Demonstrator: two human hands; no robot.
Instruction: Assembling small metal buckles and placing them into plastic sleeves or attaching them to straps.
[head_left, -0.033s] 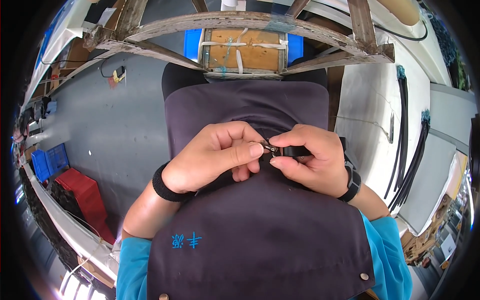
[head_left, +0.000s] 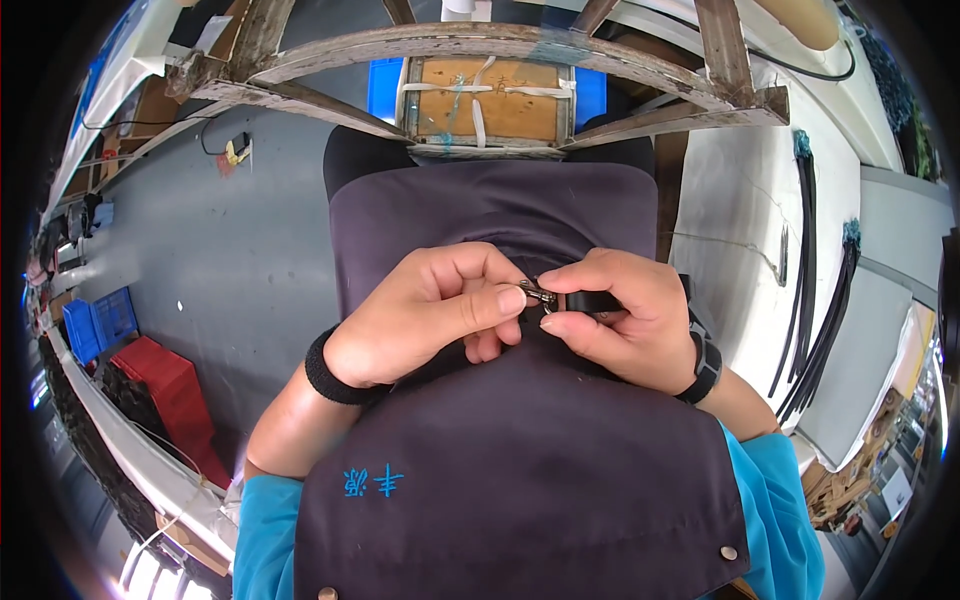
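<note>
Over my lap, covered by a dark apron [head_left: 520,440], both hands meet at a small metal clasp [head_left: 541,293]. The thumb and forefinger of my left hand [head_left: 450,300] pinch its left end, while the other fingers curl below. A black strap [head_left: 592,302] runs from the clasp's right side into my right hand [head_left: 635,315]. That hand is closed around the strap, with thumb and forefinger tips on either side of the clasp. The strap's far end passes beneath the palm and is partly hidden. Fine detail of the clasp is too small to make out.
Ahead stands a worn wooden frame [head_left: 480,42], with a taped wooden board [head_left: 490,95] just below it. Several black straps [head_left: 805,320] hang over a white surface [head_left: 730,240] on the right. Red [head_left: 165,390] and blue crates [head_left: 100,322] sit on the floor at left.
</note>
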